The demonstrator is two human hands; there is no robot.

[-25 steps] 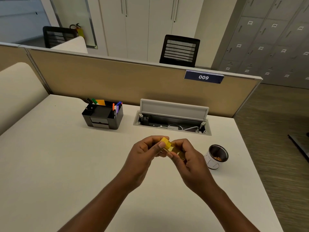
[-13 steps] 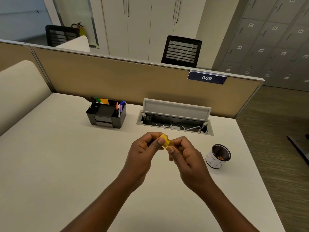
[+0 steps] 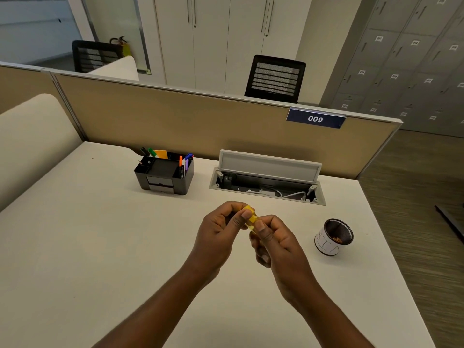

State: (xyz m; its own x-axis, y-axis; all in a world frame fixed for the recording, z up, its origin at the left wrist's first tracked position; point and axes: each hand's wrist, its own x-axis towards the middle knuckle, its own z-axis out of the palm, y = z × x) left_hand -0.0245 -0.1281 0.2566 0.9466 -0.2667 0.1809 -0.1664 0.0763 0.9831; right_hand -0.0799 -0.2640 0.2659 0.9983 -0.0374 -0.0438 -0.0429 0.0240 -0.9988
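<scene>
The person holds a small yellow piece (image 3: 251, 217) in the air, a little above the middle of the worktop (image 3: 100, 247) and touching nothing on it. The left hand (image 3: 218, 232) pinches its upper end between thumb and curled fingers. The right hand (image 3: 276, 244) pinches the lower end, with the thumb pressed on the front. So the grip of each hand is clamped on the yellow piece, and the two hands nearly meet around it. What the piece is exactly cannot be told, because the fingers cover most of it.

The work seems to be in its middle part. The piece is already picked up and both hands work on it, probably to open it or to pull it apart, but it looks to be in one body and no part of it lies on the worktop. To the right, well apart from the hands, stands a tilted mesh cup (image 3: 334, 237) with something small and orange inside. A black organiser (image 3: 164, 175) with pens and an open cable box (image 3: 268, 187) stand near the partition. It appears that the separating, and then putting the piece down somewhere, is left to do.
</scene>
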